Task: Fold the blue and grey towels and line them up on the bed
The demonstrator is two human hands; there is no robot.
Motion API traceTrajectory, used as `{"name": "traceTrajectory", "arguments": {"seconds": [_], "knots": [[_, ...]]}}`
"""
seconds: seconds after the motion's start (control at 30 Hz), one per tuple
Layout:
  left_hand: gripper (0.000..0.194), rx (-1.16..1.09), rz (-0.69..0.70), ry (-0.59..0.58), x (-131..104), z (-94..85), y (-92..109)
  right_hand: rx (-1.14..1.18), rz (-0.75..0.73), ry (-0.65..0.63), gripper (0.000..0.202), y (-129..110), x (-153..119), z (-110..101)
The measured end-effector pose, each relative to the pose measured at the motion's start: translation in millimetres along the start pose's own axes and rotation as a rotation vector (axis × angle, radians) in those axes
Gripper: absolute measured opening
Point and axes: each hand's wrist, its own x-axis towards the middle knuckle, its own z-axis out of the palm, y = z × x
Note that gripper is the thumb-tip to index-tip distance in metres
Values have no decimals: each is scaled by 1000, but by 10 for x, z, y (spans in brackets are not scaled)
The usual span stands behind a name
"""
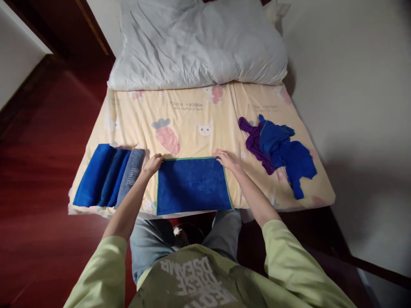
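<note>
A blue towel (194, 186) with thin green edging lies flat at the bed's near edge, its far edge running between my hands. My left hand (154, 163) is closed at the far left corner, fingers together on the cloth. At the far right corner, my right hand (227, 160) has the edge between thumb and fingers. Just left of my left hand, a grey folded towel (131, 176) lies against several blue folded towels (96, 175). Off to the right is a crumpled heap of blue cloths (285, 149) with a purple cloth (255, 143) partly under it.
The bed (195, 122) has a yellow sheet printed with carrots and rabbits. A large grey-white quilt (199, 47) is piled across its far end. A pale wall (349, 85) rises on the right, and dark red floor (48, 141) lies to the left.
</note>
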Motion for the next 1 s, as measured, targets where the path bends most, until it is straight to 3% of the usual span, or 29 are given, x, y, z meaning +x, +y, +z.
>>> {"name": "traceTrajectory", "arguments": {"seconds": [0.13, 0.37, 0.57, 0.87, 1.0], "knots": [[29, 28, -43, -21, 16, -4, -27, -8, -65, -36, 17, 33, 77, -30], [30, 66, -63, -13, 1, 17, -4, -67, -78, -71, 24, 73, 142, 23], [29, 4, -111, 58, -55, 90, 14, -172, -39, -118, 22, 30, 175, 43], [34, 127, -80, -18, -13, 90, -4, -179, -138, -122, 16, -81, 115, -124], [35, 133, -85, -30, -18, 48, -1, -147, -76, -129, 19, -99, 71, -156]]}}
